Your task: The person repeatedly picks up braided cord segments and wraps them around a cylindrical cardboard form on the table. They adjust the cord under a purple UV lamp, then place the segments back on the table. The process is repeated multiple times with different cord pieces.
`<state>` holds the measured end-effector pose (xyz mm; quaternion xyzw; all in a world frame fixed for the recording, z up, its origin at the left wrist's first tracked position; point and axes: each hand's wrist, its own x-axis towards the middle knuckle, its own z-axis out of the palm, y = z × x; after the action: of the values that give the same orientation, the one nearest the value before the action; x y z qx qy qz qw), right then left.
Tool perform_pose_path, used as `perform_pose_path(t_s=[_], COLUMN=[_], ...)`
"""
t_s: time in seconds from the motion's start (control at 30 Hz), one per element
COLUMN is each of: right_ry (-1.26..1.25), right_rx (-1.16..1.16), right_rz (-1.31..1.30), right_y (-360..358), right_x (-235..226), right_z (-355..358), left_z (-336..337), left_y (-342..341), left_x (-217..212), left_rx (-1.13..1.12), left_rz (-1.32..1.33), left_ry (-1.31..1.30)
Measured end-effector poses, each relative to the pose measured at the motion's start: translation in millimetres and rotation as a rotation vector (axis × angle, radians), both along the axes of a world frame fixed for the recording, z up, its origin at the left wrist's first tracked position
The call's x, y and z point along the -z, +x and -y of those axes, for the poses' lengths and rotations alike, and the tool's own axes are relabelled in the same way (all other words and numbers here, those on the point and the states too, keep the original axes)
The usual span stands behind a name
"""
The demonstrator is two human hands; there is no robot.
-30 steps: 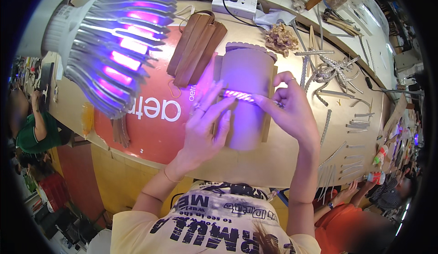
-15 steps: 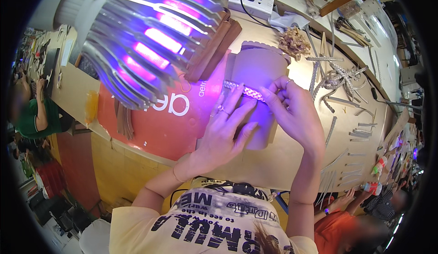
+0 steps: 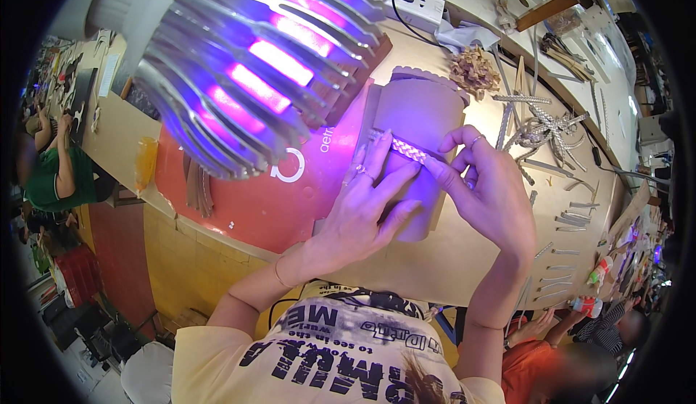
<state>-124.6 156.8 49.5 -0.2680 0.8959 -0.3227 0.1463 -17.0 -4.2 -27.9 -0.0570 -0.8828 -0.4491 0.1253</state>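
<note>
Fingers of the left hand [image 3: 370, 208] and right hand [image 3: 489, 186] pinch a thin braided strip [image 3: 408, 150] against a round lilac tube [image 3: 420, 114] (glowing purple). The tube lies on the worktop [image 3: 464, 259].

A long wooden workbench [image 3: 464, 259] under a purple-glowing finned lamp [image 3: 246, 63], red mat [image 3: 254, 201] beneath.

A pale braided strip [image 3: 408, 150] crosses a tan cardboard cylinder [image 3: 420, 125] tinged violet. The slatted lamp [image 3: 246, 63] glows purple and pink. A red mat [image 3: 239, 201] with white lettering lies on the light wooden worktop [image 3: 464, 259]. The shirt [image 3: 319, 360] is pale yellow with black print.
</note>
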Motion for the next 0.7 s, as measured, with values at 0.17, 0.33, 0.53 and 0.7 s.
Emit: perform_pose_path(t_s=[0.17,0.33,0.53,0.7], right_ry=[-0.185,-0.267,-0.165,-0.203], right_rx=[-0.033,-0.127,-0.017,0.026], right_rz=[0.089,0.124,0.263,0.324], right_y=[-7.1,-17.9,-18.7,-12.8], right_x=[-2.6,-10.3,-14.3,-4.5], right_z=[13.8,28.4,9.8,-6.0], left_z=[1.2,1.7,2.8,3.9], left_y=[-1.5,-3.5,-3.2,-4.2], left_x=[-0.3,0.6,-2.5,-5.4], left_rx=[0.006,0.028,0.034,0.015], left_rz=[0.034,0.060,0.091,0.050], left_ry=[-0.004,0.076,0.074,-0.001])
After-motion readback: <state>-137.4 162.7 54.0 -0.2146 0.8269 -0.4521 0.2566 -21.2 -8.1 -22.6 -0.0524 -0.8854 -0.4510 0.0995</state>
